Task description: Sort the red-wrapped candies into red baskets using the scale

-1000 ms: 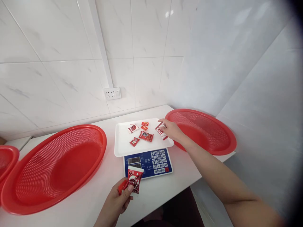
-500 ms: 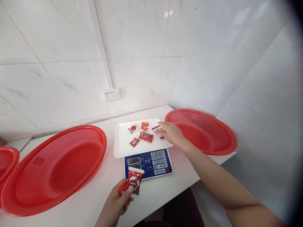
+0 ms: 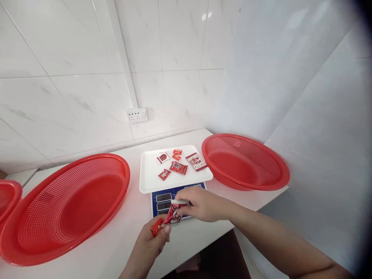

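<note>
My right hand (image 3: 202, 203) pinches the top end of a red-and-white snack packet (image 3: 173, 214) in front of the scale. The packet's lower end meets the fingers of my left hand (image 3: 151, 242), which is closed around a small orange-red packet (image 3: 157, 226). Behind them, a white tray (image 3: 149, 182) tops the blue digital scale (image 3: 154, 205), whose keypad is mostly covered by my right hand. Lying on the tray are a patterned red-and-white packet (image 3: 197, 161), a red packet with a black character (image 3: 178, 167), a white-and-red packet (image 3: 162, 158) and several small red ones.
Large red mesh baskets stand on both sides of the scale, one on the left (image 3: 87, 213) and one on the right (image 3: 241, 164). Another red basket (image 3: 10, 193) is cut off at the far left. A tiled wall with a socket (image 3: 137, 115) backs the white table (image 3: 124, 232).
My right hand has let go of the patterned packet on the tray and come down to the red-and-white packet at my left hand. That packet is now tilted and partly covered by fingers.
</note>
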Motion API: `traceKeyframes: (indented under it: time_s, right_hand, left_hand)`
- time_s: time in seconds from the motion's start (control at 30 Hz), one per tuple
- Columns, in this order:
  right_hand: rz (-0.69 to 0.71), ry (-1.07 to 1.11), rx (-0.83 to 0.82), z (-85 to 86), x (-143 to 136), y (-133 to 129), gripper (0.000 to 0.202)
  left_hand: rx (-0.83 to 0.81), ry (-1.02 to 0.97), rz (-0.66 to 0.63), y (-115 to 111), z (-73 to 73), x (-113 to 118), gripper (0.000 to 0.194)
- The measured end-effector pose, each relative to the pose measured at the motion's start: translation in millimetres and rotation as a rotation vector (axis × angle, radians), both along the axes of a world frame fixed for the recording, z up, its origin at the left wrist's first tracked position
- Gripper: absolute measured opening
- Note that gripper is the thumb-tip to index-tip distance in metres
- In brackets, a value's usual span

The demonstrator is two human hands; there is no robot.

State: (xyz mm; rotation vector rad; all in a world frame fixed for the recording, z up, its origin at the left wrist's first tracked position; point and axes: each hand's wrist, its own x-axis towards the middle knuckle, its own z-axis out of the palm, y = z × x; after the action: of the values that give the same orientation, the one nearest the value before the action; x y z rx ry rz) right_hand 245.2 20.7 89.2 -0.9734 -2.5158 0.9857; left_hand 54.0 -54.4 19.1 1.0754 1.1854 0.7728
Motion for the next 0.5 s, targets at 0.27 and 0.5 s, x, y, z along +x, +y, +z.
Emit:
traceKeyframes:
  time_s: [0.27, 0.5]
  right_hand:
    - [-0.381, 0.145, 0.035, 7.8, 30, 33, 0.024]
    - [-0.459, 0.197, -0.041, 10.0, 43, 42, 0.025]
  left_hand:
    - [-0.036, -0.154, 0.167, -9, -1.5, -7, 0.047]
    - [-0.069, -0.218, 0.219, -10, 0.7, -9, 0.042]
